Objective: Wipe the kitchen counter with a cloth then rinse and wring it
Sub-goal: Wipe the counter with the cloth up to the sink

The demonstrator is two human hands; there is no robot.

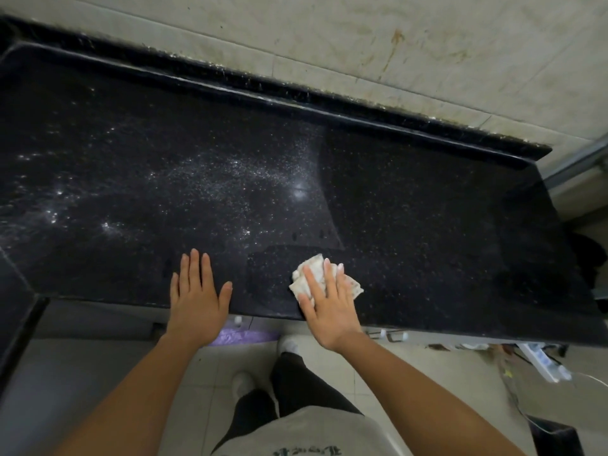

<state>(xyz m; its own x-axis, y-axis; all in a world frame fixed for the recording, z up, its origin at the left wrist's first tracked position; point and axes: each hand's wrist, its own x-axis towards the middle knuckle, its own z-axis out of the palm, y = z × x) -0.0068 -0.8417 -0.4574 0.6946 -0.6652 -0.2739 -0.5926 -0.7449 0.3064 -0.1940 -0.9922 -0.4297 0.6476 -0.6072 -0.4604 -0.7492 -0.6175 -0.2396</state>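
nearest the camera hangs a soft grey shirt (306, 432) with dark print at its hem, and below it black trousers (296, 386) and pale shoes (243, 383) on a floor (467, 373) of smooth, off-white square tiles. a crinkled purple sheet (243, 337) lies on the floor under the table's front edge. two bare forearms reach up to the table (427, 225), a long slab of polished black stone flecked with tiny light grains, its front edge rounded. the left grip (197, 301) lies wide and flat, palm down on the stone just inside the front edge, fingers straight and close together, thumb spread, holding nothing. the right grip (329, 311) is also wide and flat, its straight fingers pressing down on the cloth (314, 266), not curled round it. the cloth is a small, crumpled, off-white rag with a rough weave, lying on the table near the front edge, just right of the left grip and apart from it; its bunched edges stick out on both sides of the fingers. farther in, the left and middle of the slab carry a hazy film of whitish specks (230, 172), while the right part (411, 192) looks darker and glossier, with a curved border between them. a raised black lip (329, 106) runs along the back, crusted with pale grit, under a wall (329, 44) of large beige tiles streaked with brownish stains.
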